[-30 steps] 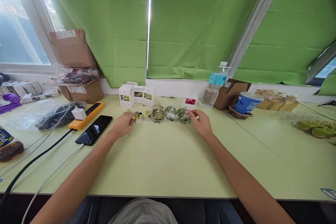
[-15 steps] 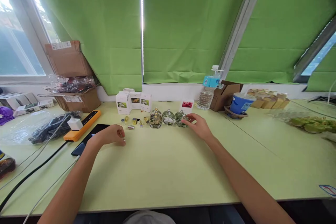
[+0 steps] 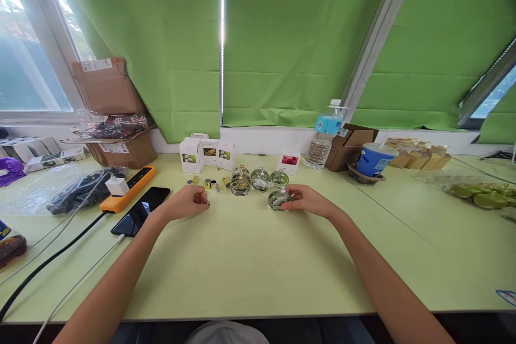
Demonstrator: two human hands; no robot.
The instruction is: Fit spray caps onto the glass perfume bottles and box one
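My right hand grips a round glass bottle by its right side, in front of the other bottles. Closed fingertips of my left hand pinch something small and shiny, mostly hidden, left of centre. Behind, glass bottles with gold decoration stand beside a clear glass bottle and another glass bottle. Small gold and silver caps lie just beyond my left hand. White boxes with flower pictures stand behind the caps; a white box with a red picture stands farther right.
A black phone and an orange power strip lie on the left, with cables. Cardboard boxes stand at the back left. A water bottle and a blue cup stand at the back right.
My right hand has drawn one glass bottle toward me, out of the group. My left hand has moved right and slightly farther from me, closer to the caps.
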